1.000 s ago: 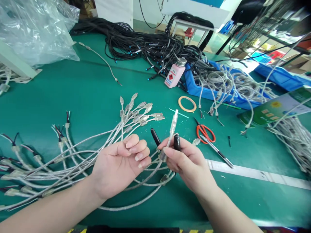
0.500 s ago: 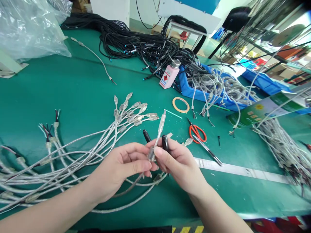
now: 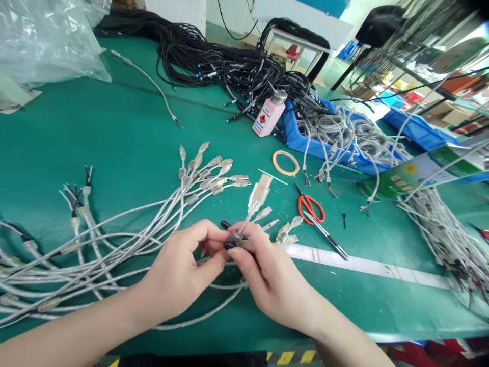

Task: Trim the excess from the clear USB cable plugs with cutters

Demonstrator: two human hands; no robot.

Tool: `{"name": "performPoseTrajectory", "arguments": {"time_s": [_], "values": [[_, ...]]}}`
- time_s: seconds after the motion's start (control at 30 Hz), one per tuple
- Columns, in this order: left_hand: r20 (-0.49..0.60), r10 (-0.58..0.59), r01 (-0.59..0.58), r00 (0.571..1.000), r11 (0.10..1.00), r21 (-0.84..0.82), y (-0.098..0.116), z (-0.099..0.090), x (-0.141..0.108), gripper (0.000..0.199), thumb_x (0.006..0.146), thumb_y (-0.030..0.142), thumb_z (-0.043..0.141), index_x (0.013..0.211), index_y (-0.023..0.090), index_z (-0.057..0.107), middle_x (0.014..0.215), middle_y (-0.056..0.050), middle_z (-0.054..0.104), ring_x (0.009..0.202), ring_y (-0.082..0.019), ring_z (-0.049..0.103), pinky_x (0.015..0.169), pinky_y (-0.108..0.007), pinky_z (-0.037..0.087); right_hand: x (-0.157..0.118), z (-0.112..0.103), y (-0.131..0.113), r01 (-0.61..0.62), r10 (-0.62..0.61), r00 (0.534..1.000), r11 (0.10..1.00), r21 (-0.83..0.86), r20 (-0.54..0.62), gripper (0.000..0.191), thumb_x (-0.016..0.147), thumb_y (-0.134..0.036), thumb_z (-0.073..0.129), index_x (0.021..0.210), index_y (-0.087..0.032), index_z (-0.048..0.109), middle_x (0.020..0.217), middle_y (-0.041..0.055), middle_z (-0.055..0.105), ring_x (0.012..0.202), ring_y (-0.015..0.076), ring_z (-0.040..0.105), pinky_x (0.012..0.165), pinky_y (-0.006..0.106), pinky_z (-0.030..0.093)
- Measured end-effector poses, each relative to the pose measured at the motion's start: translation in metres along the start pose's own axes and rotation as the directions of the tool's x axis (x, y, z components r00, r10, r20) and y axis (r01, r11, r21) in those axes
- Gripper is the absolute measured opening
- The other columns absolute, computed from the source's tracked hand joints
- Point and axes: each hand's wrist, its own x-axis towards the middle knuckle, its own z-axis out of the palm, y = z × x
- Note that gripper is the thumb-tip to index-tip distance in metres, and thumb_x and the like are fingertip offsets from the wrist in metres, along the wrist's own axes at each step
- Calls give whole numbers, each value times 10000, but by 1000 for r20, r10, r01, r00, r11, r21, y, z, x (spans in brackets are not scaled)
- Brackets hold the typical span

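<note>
A USB cable [image 3: 259,194] with a clear plug points up and away between my hands. My left hand [image 3: 183,272] pinches this cable close to its grey bead [image 3: 234,237]. My right hand [image 3: 277,280] is closed around a black tool [image 3: 228,245] with two rounded ends, which lie on either side of the bead; its exact kind is hidden by my fingers. The right fingertips also press near the bead. Just beyond the right hand, more USB plugs [image 3: 286,230] lie on the green table [image 3: 126,127]. To the left, a bundle of similar cables [image 3: 153,224] spreads out.
Red-handled scissors [image 3: 311,210], tweezers [image 3: 325,236] and a tape ring [image 3: 286,163] lie at right. Behind them stand a pink bottle [image 3: 269,114] and a blue bin [image 3: 305,145] of cables. Black cables [image 3: 214,63] heap at the back; a plastic bag [image 3: 49,41] sits far left.
The USB plug has turned from edge-on to showing its flat side. The black tool has swung left and lower, its ends now lying across the bead. My right hand has rotated inward.
</note>
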Motion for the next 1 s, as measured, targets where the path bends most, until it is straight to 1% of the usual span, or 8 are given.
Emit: {"name": "performPoseTrajectory", "arguments": {"time_s": [0.13, 0.3, 0.43, 0.57, 0.73, 0.83, 0.9, 1.0], "values": [[50, -21, 22, 999, 999, -29, 2, 1, -1, 63, 852, 262, 654, 816, 210, 651, 649, 23, 616, 605, -146, 545, 571, -266, 417, 1, -4, 1, 18, -29, 990, 997, -81, -138, 270, 1034, -341, 313, 918, -205, 516, 719, 15, 610, 563, 129, 514, 530, 262, 362], [-34, 38, -37, 999, 999, 30, 0, 1, 0, 73, 830, 206, 660, 901, 225, 658, 704, 18, 655, 659, -159, 580, 628, -271, 448, 0, -3, 0, -7, 6, 1000, 999, 38, 26, 297, 1029, -346, 358, 1295, -221, 405, 859, 24, 687, 727, 158, 626, 636, 266, 447], [-11, 89, -88, 996, 992, 90, 0, 3, 0, 30, 851, 189, 635, 867, 214, 638, 735, 7, 671, 666, -156, 591, 624, -268, 435, 3, 3, 6, 21, -25, 998, 997, -72, -62, 217, 1009, -334, 384, 1165, -196, 445, 916, 67, 693, 735, 184, 644, 613, 282, 423], [94, -26, 32, 995, 998, -59, 3, 1, 0, 59, 870, 269, 643, 885, 212, 637, 701, 22, 617, 646, -145, 569, 590, -261, 431, 6, -4, 10, 9, -20, 988, 997, -71, -153, 292, 1031, -383, 316, 980, -200, 538, 693, 5, 582, 572, 134, 518, 546, 265, 361], [65, -97, 110, 993, 966, -234, 1, -1, 4, 163, 826, 297, 698, 909, 219, 582, 679, 41, 614, 657, -154, 607, 627, -279, 462, 5, -10, 7, 20, -26, 998, 993, 113, 50, 325, 1026, -368, 378, 1302, -198, 361, 720, -31, 610, 598, 120, 524, 597, 250, 406], [102, -96, 116, 990, 969, -220, 1, 1, 3, 137, 839, 279, 685, 790, 205, 581, 695, 31, 626, 692, -150, 639, 637, -264, 460, 6, -8, 11, 25, -23, 998, 999, 42, -51, 175, 1017, -343, 391, 1082, -200, 466, 718, -18, 590, 615, 123, 517, 598, 252, 398], [154, -109, 150, 982, 945, -289, 2, 2, 2, 99, 853, 244, 670, 889, 215, 582, 703, 44, 643, 760, -163, 686, 682, -261, 480, 7, -8, 14, 38, -32, 991, 998, 44, -131, 221, 1017, -374, 384, 931, -203, 495, 691, -21, 535, 600, 116, 479, 570, 248, 376], [160, -154, 203, 975, 908, -365, 2, 2, 2, 200, 855, 231, 676, 1015, 226, 557, 723, 50, 694, 799, -158, 707, 718, -253, 500, 7, -11, 15, 36, -17, 994, 983, 178, -106, 274, 1022, -422, 363, 1036, -196, 516, 658, -44, 469, 558, 100, 426, 532, 232, 356]]}}
